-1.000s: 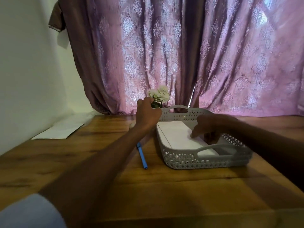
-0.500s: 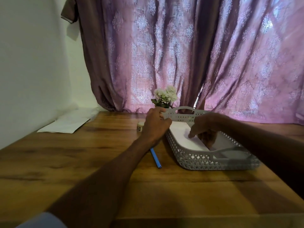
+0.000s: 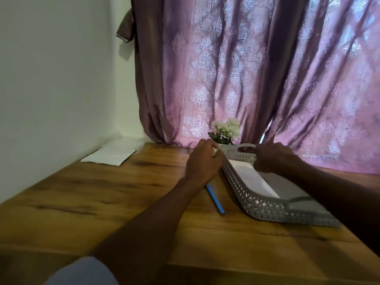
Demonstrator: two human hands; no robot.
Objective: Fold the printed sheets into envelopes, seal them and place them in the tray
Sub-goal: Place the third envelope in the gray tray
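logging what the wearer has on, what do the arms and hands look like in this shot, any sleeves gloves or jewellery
Both forearms are bare, and no gloves show on the left hand or the right hand. A light blue sleeve covers the left upper arm at the bottom edge of the head view. No sleeve shows on the right arm, which runs out of frame. No watch or bracelet shows at either wrist; the fingers are too dim to check for rings.

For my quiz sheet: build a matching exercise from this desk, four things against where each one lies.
Things:
1 pen
2 envelope
3 loose sheets
4 flowers

Places:
A inside the grey tray
B by the curtain, behind the tray
C on the table, left of the tray
D far left, by the wall

Pairs: 1-C, 2-A, 3-D, 4-B
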